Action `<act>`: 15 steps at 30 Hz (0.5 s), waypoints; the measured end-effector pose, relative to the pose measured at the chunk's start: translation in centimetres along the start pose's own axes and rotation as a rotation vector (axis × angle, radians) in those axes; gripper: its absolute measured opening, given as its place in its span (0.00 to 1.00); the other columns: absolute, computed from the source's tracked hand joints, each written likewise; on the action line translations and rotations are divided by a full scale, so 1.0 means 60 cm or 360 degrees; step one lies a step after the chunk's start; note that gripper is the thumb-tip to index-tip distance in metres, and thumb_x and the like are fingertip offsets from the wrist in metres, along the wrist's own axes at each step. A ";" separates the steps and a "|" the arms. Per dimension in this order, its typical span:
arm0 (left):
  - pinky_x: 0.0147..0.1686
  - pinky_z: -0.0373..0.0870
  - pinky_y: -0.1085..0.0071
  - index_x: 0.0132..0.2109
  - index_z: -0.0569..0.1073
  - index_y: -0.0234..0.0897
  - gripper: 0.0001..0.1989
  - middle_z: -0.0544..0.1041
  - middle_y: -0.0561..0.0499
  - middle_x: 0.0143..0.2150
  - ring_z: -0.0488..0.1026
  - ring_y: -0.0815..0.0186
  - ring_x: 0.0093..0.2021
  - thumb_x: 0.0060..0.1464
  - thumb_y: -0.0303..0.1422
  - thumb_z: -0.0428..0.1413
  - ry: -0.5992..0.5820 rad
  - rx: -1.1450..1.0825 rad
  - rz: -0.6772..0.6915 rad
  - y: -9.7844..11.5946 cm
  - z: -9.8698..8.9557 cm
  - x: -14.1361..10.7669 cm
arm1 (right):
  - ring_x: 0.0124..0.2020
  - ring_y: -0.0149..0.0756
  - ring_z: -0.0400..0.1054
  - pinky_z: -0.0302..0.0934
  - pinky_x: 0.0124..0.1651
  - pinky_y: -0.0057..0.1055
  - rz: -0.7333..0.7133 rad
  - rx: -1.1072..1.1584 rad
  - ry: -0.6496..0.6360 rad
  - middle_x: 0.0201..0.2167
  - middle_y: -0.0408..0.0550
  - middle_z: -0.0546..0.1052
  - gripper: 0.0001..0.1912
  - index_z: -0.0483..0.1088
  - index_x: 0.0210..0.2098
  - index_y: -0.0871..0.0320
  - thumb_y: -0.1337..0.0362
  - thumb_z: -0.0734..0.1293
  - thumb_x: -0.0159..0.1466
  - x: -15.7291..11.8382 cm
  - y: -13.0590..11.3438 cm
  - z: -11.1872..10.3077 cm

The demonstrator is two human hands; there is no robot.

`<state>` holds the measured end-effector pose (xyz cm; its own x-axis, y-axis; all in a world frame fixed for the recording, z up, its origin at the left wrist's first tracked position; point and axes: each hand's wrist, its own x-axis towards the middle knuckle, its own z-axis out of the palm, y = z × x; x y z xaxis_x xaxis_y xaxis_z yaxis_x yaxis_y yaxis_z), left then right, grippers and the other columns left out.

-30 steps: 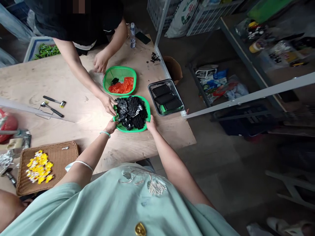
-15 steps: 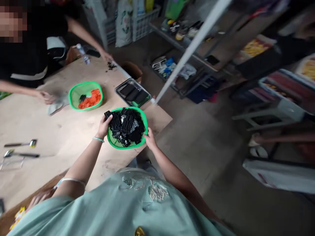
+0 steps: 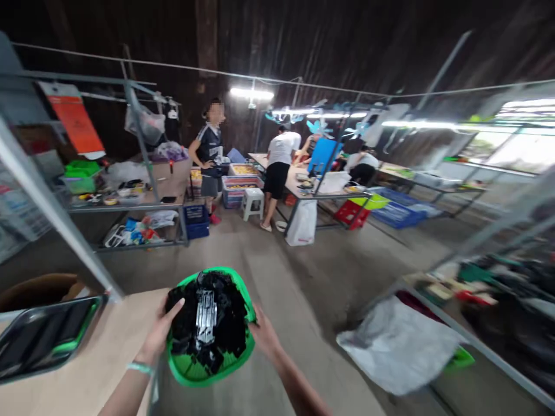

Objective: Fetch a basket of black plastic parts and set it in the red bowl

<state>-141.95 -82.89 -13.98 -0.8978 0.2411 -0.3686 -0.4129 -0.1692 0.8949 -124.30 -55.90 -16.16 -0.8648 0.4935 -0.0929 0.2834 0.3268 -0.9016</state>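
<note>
Between my two hands hangs a green plastic basket [image 3: 197,378], heaped with black plastic parts [image 3: 229,315]. On top of the heap lies a shinier grey-looking part [image 3: 206,315]. My left hand [image 3: 162,329] grips the basket's left side, its thumb over the rim and against the black parts. My right hand [image 3: 263,329] is closed on the right rim, the fingers partly hidden behind it. The basket is held in the air beside the table corner, over the floor.
The wooden table [image 3: 125,335] at left bears a clear tray [image 3: 47,338] of black pieces; a metal post [image 3: 65,214] rises by it. A white sack [image 3: 399,341] lies low at right. Ahead are a stool [image 3: 252,204], crates [image 3: 396,208], work tables and several people.
My view has swung up and to the right, from the table toward the room. The basket has moved off the table's corner, still in both hands.
</note>
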 end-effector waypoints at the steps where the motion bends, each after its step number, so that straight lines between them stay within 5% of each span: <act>1: 0.67 0.70 0.50 0.59 0.76 0.41 0.39 0.81 0.44 0.59 0.76 0.47 0.64 0.41 0.49 0.75 -0.0066 -0.0025 -0.0019 0.001 0.049 -0.007 | 0.60 0.47 0.73 0.64 0.66 0.41 0.0020 -0.0007 0.0040 0.54 0.49 0.81 0.36 0.73 0.59 0.51 0.69 0.63 0.51 -0.017 -0.002 -0.046; 7: 0.67 0.70 0.50 0.61 0.75 0.44 0.38 0.81 0.45 0.59 0.77 0.49 0.62 0.43 0.41 0.76 -0.0409 0.0111 -0.0208 -0.039 0.320 -0.096 | 0.48 0.45 0.76 0.68 0.53 0.36 0.0469 -0.0159 0.0381 0.47 0.49 0.83 0.34 0.71 0.61 0.55 0.70 0.63 0.54 -0.183 0.007 -0.296; 11: 0.71 0.65 0.50 0.61 0.74 0.45 0.29 0.79 0.46 0.62 0.72 0.51 0.68 0.54 0.41 0.70 -0.0763 0.0404 -0.0369 -0.119 0.476 -0.186 | 0.44 0.42 0.76 0.67 0.49 0.32 0.0679 -0.0062 0.0709 0.43 0.45 0.83 0.32 0.73 0.58 0.53 0.72 0.64 0.54 -0.331 0.050 -0.427; 15: 0.74 0.60 0.50 0.65 0.71 0.48 0.27 0.76 0.47 0.65 0.69 0.54 0.70 0.62 0.46 0.63 -0.1129 0.0600 -0.0510 -0.221 0.611 -0.253 | 0.48 0.42 0.76 0.68 0.54 0.34 0.0802 0.0162 0.1073 0.46 0.42 0.84 0.32 0.74 0.56 0.52 0.73 0.64 0.52 -0.461 0.114 -0.515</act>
<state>-117.19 -49.30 -11.05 -0.3872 0.7835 -0.4860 -0.4385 0.3072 0.8446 -85.66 -42.42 -6.73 -0.2039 0.9462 -0.2512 0.5018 -0.1193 -0.8567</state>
